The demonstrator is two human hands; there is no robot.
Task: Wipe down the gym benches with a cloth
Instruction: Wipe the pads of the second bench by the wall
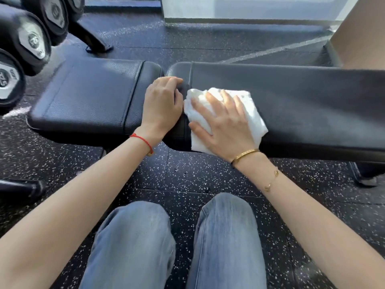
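Pressing flat on a white cloth (224, 115), the person's right hand (226, 126) lies just right of the frame's centre with its fingers straight and spread, palm down, gripping nothing. The cloth is crumpled and folded beneath the palm, resting on the left end of the long pad (302, 105) of a black gym bench, with one corner hanging over the pad's near edge. A gold bangle (245, 155) and a thin gold chain (271, 180) sit on the right wrist.

The left hand (163, 105) rests immediately left of the cloth, over the gap between the long pad and the shorter seat pad (87, 94) at centre left. Its fingers are bent over the rounded end of the long pad and appear to grasp it; the fingertips lie on the upper surface. A red cord bracelet (143, 141) circles the left wrist. The two hands lie just beside each other, apart by a narrow margin.

Both pads are dark leatherette, lying level and end to end across the middle of the frame. Dumbbells (31, 40) with hexagonal ends are racked at upper left. Speckled black rubber flooring (187, 178) lies beneath the bench. The person's knees, in blue jeans (173, 247), occupy the lower centre. A bench foot (366, 180) shows at right.
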